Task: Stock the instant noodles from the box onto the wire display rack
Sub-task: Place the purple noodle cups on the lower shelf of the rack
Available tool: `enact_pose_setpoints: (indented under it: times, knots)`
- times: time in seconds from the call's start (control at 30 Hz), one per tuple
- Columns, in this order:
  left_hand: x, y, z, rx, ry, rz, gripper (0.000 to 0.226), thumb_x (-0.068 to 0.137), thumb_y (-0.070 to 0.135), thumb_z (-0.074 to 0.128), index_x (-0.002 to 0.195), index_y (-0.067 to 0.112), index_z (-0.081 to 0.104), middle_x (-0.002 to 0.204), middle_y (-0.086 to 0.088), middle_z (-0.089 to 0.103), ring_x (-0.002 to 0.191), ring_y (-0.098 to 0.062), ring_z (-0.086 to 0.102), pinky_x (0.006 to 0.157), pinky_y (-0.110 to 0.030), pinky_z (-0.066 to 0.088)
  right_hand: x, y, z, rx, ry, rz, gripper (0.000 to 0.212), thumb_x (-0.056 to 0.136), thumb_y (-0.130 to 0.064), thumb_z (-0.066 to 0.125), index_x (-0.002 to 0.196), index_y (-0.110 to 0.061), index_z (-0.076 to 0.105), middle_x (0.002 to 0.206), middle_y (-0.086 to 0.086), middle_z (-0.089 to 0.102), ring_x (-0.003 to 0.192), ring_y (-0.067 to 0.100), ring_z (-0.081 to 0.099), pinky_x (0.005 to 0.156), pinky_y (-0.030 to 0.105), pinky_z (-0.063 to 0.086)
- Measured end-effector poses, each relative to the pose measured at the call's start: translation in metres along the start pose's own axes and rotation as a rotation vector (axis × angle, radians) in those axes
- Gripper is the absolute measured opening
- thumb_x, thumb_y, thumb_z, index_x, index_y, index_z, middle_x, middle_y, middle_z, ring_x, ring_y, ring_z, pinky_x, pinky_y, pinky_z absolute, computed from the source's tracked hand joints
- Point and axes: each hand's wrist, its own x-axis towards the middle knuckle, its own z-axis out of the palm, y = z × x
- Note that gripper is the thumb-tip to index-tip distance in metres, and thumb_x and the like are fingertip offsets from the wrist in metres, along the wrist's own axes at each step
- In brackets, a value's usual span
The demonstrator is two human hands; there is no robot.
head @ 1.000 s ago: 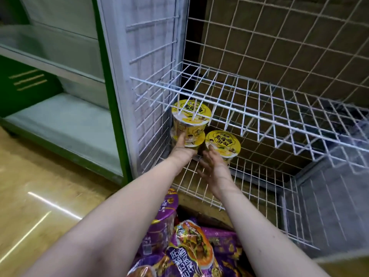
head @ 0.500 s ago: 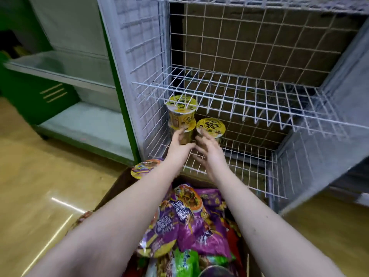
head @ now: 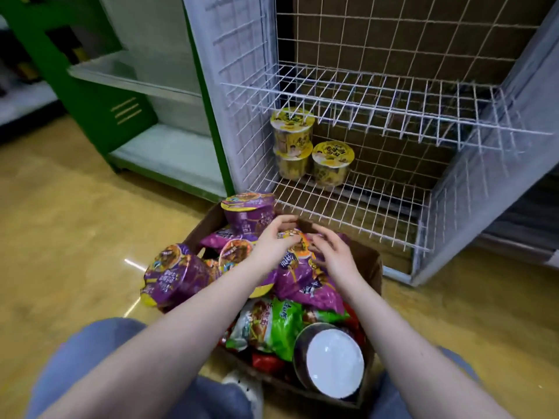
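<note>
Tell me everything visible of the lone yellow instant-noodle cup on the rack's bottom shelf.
The lone yellow instant-noodle cup is a round tub with a yellow lid bearing dark lettering and a yellow wall. It stands upright on the white wire bottom shelf, right of a two-high stack of matching cups; whether they touch is unclear. No hand touches it.

Left hand and right hand reach forward, close together, fingers bent.

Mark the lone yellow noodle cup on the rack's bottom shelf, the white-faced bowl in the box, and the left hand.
lone yellow noodle cup [head: 332, 152], head view, middle of its lid.
white-faced bowl [head: 334, 361], head view, middle of its white round face.
left hand [head: 270, 243], head view, back of the hand.
</note>
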Motion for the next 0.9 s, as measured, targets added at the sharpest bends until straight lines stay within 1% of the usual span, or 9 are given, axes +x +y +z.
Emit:
enact_pose_setpoints:
  times: [0.07,0.17,0.23,0.3,0.43,0.53,0.63,0.77,0.9]
  knots:
    - [-0.011,-0.009,0.001,0.03,-0.026,-0.009,0.034,0.087,-0.001,0.059,0.118,0.013,0.055,0.107,-0.003,0.06,0.087,-0.011,0.055,0.071,-0.019,0.042,-0.011,0.016,-0.008,-0.129,-0.033,-0.047,0.021,0.094,-0.012,0.052,0.113,-0.022,0.057,0.11,0.002,0.062,0.103,0.013,0.057,0.088,0.024,0.044]
    - [-0.028,-0.03,0.003,0.128,-0.068,-0.049,0.029,0.087,0.001,0.06,0.113,0.014,0.056,0.098,-0.001,0.06,0.083,-0.006,0.055,0.072,-0.015,0.043,-0.025,0.043,-0.019,-0.402,-0.147,-0.079,0.018,0.092,-0.01,0.056,0.107,-0.015,0.064,0.103,-0.002,0.064,0.101,0.012,0.056,0.088,0.019,0.038]
    - [-0.038,-0.043,0.004,0.186,-0.106,-0.098,0.029,0.088,0.004,0.059,0.117,0.009,0.057,0.103,-0.006,0.061,0.083,-0.006,0.054,0.064,-0.008,0.04,-0.035,0.056,-0.023,-0.564,-0.262,-0.039,0.017,0.092,-0.018,0.058,0.107,-0.016,0.067,0.1,-0.004,0.066,0.096,0.012,0.06,0.082,0.017,0.043]
    - [-0.047,-0.056,0.003,0.217,-0.143,-0.151,0.03,0.09,0.004,0.058,0.12,0.006,0.057,0.104,-0.007,0.06,0.086,-0.008,0.053,0.059,-0.004,0.04,-0.042,0.067,-0.027,-0.705,-0.388,0.011,0.021,0.09,-0.028,0.061,0.108,-0.019,0.068,0.102,-0.003,0.069,0.096,0.014,0.063,0.087,0.024,0.048]
    - [-0.057,-0.07,0.0,0.303,-0.199,-0.253,0.026,0.091,0.006,0.057,0.117,0.003,0.058,0.099,-0.008,0.058,0.087,-0.015,0.055,0.062,-0.005,0.042,-0.047,0.086,-0.036,-1.039,-0.572,0.083,0.038,0.081,-0.047,0.066,0.112,-0.024,0.065,0.114,-0.002,0.068,0.106,0.016,0.061,0.091,0.035,0.048]
    - [-0.062,-0.074,0.001,0.337,-0.244,-0.32,0.025,0.093,0.008,0.055,0.116,-0.002,0.058,0.097,-0.011,0.057,0.081,-0.016,0.055,0.058,-0.006,0.043,-0.048,0.093,-0.038,-1.026,-0.594,0.1,0.028,0.081,-0.045,0.066,0.1,-0.026,0.066,0.114,0.0,0.067,0.11,0.018,0.059,0.09,0.038,0.048]
    - [-0.068,-0.076,0.007,0.387,-0.302,-0.352,0.02,0.093,0.015,0.057,0.111,0.008,0.06,0.093,-0.005,0.055,0.073,-0.011,0.052,0.049,-0.005,0.036,-0.048,0.096,-0.038,-1.055,-0.612,0.043,0.021,0.085,-0.038,0.063,0.098,-0.022,0.066,0.106,0.004,0.068,0.103,0.022,0.061,0.085,0.036,0.049]
    - [-0.071,-0.074,0.013,0.391,-0.311,-0.346,0.01,0.091,0.019,0.059,0.101,0.017,0.059,0.091,-0.003,0.056,0.08,-0.014,0.051,0.059,-0.017,0.037,-0.055,0.09,-0.038,-1.129,-0.539,-0.06,0.02,0.09,-0.039,0.054,0.099,-0.024,0.063,0.102,0.001,0.068,0.098,0.022,0.06,0.073,0.033,0.044]
    - [-0.069,-0.063,0.015,0.368,-0.274,-0.284,0.01,0.093,0.016,0.057,0.102,0.013,0.058,0.082,0.006,0.054,0.074,-0.006,0.049,0.06,-0.011,0.038,-0.059,0.064,-0.043,-1.023,-0.394,-0.086,0.016,0.094,-0.037,0.05,0.089,-0.028,0.063,0.092,-0.004,0.066,0.091,0.02,0.058,0.07,0.033,0.04]
